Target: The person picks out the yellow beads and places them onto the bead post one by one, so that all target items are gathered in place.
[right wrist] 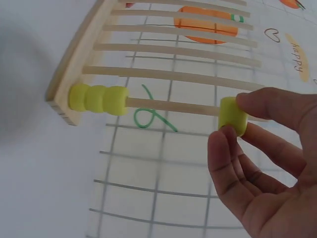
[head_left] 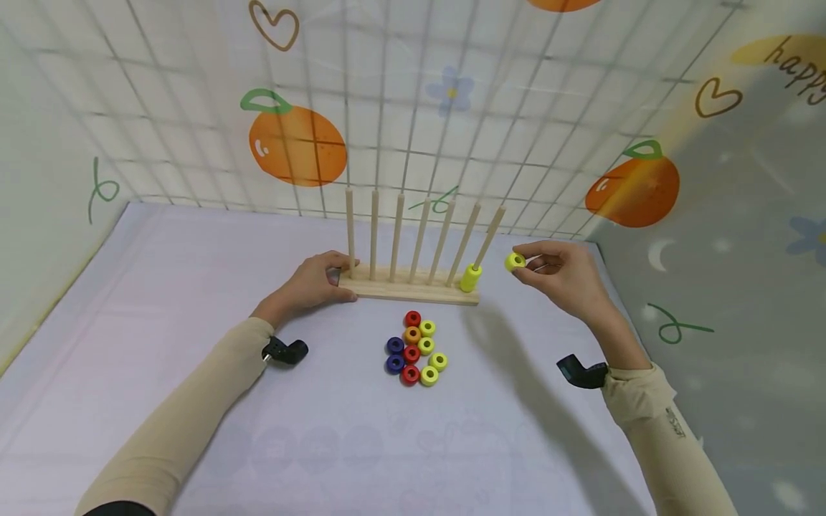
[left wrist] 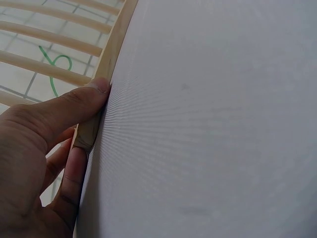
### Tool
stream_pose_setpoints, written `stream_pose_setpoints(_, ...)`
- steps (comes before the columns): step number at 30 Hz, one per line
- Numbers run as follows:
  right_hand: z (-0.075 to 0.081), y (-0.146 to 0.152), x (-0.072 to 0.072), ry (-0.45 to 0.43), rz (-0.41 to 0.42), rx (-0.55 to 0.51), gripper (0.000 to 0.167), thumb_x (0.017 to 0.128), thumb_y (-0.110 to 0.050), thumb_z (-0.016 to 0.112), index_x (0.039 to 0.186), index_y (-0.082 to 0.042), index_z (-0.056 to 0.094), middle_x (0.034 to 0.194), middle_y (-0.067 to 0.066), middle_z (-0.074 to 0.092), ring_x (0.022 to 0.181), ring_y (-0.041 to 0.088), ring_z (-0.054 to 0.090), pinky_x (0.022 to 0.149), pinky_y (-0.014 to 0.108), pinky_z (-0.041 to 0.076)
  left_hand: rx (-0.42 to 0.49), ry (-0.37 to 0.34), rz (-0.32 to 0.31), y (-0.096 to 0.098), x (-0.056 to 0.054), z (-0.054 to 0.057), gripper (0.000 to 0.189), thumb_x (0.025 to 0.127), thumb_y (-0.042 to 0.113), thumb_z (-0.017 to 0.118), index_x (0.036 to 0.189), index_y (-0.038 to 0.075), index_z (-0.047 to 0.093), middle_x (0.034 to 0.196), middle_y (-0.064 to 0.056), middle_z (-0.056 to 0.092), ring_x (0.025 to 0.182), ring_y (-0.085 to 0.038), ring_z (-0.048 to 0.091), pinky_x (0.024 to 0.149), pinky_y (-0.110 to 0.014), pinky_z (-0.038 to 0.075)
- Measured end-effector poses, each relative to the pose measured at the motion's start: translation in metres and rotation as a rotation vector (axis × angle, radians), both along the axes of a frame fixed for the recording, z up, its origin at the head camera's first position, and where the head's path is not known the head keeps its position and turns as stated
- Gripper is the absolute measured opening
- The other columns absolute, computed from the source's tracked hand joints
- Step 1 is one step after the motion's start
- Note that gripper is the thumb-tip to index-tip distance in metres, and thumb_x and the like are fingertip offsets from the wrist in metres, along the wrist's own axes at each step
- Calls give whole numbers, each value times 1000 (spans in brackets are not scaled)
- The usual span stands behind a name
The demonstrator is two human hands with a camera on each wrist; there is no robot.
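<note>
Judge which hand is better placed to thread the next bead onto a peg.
Probably the right hand: it pinches a yellow bead near the rightmost peg, while the left hand grips the opposite end of the wooden base.

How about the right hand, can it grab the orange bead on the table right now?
Probably not yet: the right hand is pinching a yellow bead. Nothing covers the orange bead from above, though other beads crowd around it.

Pale tabletop (head_left: 290,444), gridded backdrop (head_left: 193,86), printed oranges (head_left: 298,146) (green-leaved), blue flowers (head_left: 450,92), "happy" lettering (head_left: 795,69)
</note>
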State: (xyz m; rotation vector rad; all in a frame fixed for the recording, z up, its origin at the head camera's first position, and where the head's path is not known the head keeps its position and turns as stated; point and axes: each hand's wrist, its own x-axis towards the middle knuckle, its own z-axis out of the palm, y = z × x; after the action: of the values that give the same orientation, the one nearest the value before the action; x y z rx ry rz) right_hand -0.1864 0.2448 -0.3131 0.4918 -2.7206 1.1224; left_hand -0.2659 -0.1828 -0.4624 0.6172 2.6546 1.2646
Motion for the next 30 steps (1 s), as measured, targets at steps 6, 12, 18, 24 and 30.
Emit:
stream_pose_setpoints(6, 13, -5, -3, 23, -32, -26, 29, 85, -8, 80, 113, -5, 76, 95, 11, 72, 73, 15, 66, 65, 19, 53, 3, -10, 5, 0, 0, 1, 67, 75, 29, 90, 135, 13, 63, 137, -3, 56, 110, -25, 53, 92, -44, 45)
stream_pose_setpoints(12, 28, -9, -9, 90, 12, -62, 33, 84, -3, 79, 116, 1, 73, 99, 17, 72, 77, 11, 63, 69, 14, 51, -5, -14, 0, -1, -1, -1, 67, 76, 29, 90, 135, 14, 63, 137, -3, 56, 112, -25, 53, 93, -44, 46)
stream_pose_setpoints(18, 42, -15, -12, 131, 10, -84, 29, 83, 0, 79, 113, 1, 74, 101, 15, 72, 78, 12, 63, 73, 16, 52, -13, -7, -1, 0, -1, 1, 68, 75, 31, 90, 136, 14, 63, 136, -3, 56, 117, -25, 49, 95, -46, 41)
stream_pose_setpoints(24, 49, -21, -16, 162, -20, -63, 29, 84, 0, 77, 113, 1, 74, 102, 14, 72, 80, 11, 63, 74, 16, 52, -16, -2, -7, -1, -1, 1, 70, 76, 30, 90, 137, 13, 62, 137, -4, 56, 117, -25, 50, 96, -46, 42)
stream_pose_setpoints(30, 55, -26, -22, 181, -27, -56, 29, 86, -1, 76, 115, 0, 74, 104, 16, 71, 81, 12, 61, 75, 15, 51, 4, -18, -15, -1, -2, -1, 70, 76, 29, 90, 138, 13, 61, 137, -5, 55, 111, -25, 54, 93, -45, 47)
